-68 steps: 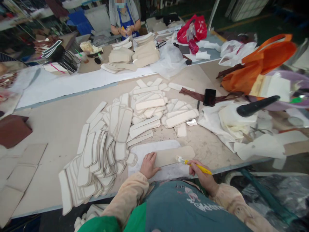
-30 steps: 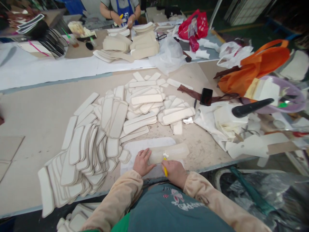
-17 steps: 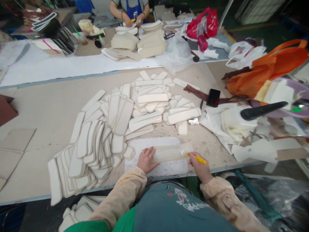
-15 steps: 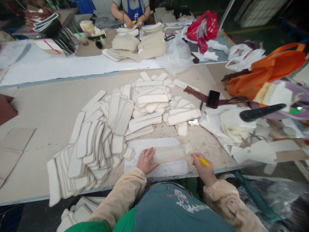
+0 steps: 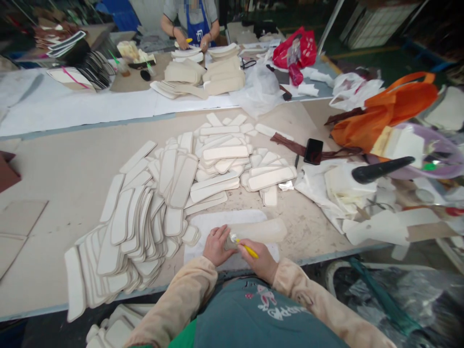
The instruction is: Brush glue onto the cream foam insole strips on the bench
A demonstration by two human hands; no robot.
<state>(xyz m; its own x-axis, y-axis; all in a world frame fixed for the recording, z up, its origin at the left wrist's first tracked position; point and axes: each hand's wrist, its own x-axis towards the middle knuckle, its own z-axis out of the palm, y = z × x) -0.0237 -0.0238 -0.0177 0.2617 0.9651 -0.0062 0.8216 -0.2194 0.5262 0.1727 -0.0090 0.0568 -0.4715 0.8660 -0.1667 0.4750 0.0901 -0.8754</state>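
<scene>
My left hand [image 5: 217, 245] lies on the left end of a long pale strip [image 5: 263, 230], fingers stretched out and thumb apart. My right hand [image 5: 261, 260] is closed around the yellow handle of a small brush [image 5: 250, 251]. The brush's white head meets the strip close to my left thumb. Under the strip lies a white sheet [image 5: 203, 221] with rounded corners. Many similar cream strips [image 5: 130, 217] are heaped to the left of my hands and beyond them, some overlapping in fanned rows.
A phone [image 5: 313, 151] lies at the right, near a white container with a black handle [image 5: 382, 170]. Behind it are an orange bag [image 5: 384, 116] and a purple basin [image 5: 449, 145]. Across the table, a person in a blue apron [image 5: 197, 26] handles pieces beside stacked panels [image 5: 223, 75].
My right hand has moved left with the brush, from the strip's right end to near my left hand. My left hand stays on the strip. The view has shifted slightly.
</scene>
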